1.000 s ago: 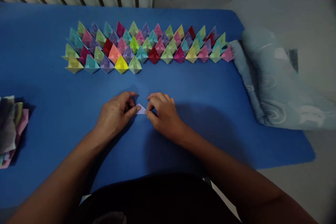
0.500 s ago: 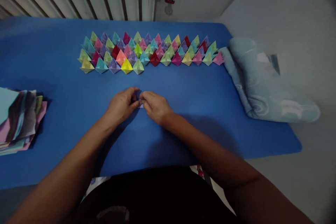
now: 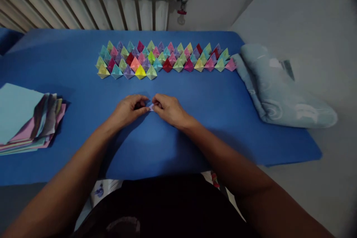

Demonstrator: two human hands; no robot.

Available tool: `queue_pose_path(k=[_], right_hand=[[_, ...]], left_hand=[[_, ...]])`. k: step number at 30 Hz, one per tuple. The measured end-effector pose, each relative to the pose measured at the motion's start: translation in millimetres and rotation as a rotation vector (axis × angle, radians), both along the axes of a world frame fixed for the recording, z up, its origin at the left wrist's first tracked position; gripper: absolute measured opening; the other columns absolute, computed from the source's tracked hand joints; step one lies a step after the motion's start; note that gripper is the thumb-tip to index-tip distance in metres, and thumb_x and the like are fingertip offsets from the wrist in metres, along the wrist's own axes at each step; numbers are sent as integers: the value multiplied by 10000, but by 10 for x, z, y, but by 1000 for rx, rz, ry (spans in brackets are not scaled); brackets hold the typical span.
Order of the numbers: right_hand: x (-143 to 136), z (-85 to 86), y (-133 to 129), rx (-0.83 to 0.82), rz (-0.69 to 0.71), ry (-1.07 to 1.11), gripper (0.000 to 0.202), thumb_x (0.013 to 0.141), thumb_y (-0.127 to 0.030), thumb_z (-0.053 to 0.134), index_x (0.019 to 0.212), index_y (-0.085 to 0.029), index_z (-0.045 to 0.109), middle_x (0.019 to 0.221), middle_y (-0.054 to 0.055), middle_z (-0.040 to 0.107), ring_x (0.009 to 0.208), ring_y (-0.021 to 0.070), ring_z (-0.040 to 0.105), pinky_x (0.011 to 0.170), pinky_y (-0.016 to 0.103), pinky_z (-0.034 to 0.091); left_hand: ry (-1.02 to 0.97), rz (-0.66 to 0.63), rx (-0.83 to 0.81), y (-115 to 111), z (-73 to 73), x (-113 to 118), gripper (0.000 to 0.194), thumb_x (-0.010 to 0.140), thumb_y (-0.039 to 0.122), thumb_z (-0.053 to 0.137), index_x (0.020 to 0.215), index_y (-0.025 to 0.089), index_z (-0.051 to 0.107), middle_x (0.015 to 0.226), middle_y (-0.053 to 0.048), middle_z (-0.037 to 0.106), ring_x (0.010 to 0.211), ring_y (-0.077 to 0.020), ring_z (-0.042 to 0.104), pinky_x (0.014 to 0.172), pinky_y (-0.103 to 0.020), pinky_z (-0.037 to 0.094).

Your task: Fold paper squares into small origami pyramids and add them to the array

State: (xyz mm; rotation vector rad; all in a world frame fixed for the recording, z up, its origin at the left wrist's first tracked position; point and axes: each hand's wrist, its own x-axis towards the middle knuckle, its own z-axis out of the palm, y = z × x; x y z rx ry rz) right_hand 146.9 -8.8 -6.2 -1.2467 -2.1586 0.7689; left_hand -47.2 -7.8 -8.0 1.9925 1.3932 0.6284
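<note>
A small folded piece of pale purple paper (image 3: 151, 107) lies between my two hands, low over the blue table (image 3: 178, 148). My left hand (image 3: 130, 111) pinches its left side, thumb toward me and fingers curled behind. From the right, my right hand (image 3: 169, 110) grips the paper with thumb and curled fingers. Most of the paper is hidden by the fingertips. Beyond my hands stand rows of small folded paper boats (image 3: 140, 72) in many colours, close together.
At the left lies a stack of coloured paper sheets (image 3: 21, 109), light blue on top. A folded grey-green blanket (image 3: 281, 89) rests on the table's right end, against the wall. Behind the table are a white radiator (image 3: 92, 11) and a pipe valve with a red handle (image 3: 182, 12).
My view has shifted, so more of the paper stack and radiator shows. My hands have moved slightly apart, and more of the purple paper is visible between them.
</note>
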Motion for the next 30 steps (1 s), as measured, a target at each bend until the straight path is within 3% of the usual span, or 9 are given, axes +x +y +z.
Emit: queue_pose_path(k=[4, 12, 25, 30], right_hand=[[-2, -7, 2, -12, -10, 8, 38, 844, -166, 553, 841, -184, 587, 795, -6, 599, 693, 116, 513, 641, 235, 367], [3, -33, 29, -73, -20, 24, 64, 794, -168, 600, 853, -188, 585, 825, -10, 605, 727, 116, 527, 670, 238, 381], [38, -19, 38, -86, 7, -54, 96, 823, -177, 603, 916, -201, 606, 874, 1, 639, 765, 135, 543, 720, 265, 393], [43, 4, 34, -94, -3, -78, 123, 826, -148, 607, 940, -193, 618, 911, 13, 653, 787, 136, 558, 737, 264, 394]], left_hand=[[99, 4, 70, -5, -14, 48, 280, 777, 340, 656, 1023, 208, 669, 797, -11, 617, 738, -169, 542, 698, -309, 441], [173, -5, 42, 27, 28, 53, 274, 782, 303, 674, 1043, 220, 670, 810, -9, 627, 762, -177, 547, 708, -318, 432], [324, 33, 58, 49, 54, 15, 311, 799, 385, 682, 1085, 265, 683, 813, -18, 641, 834, -226, 571, 765, -374, 385], [352, 2, 265, -96, 8, 85, 284, 884, 329, 600, 1156, 267, 652, 978, -64, 670, 944, -259, 576, 800, -391, 386]])
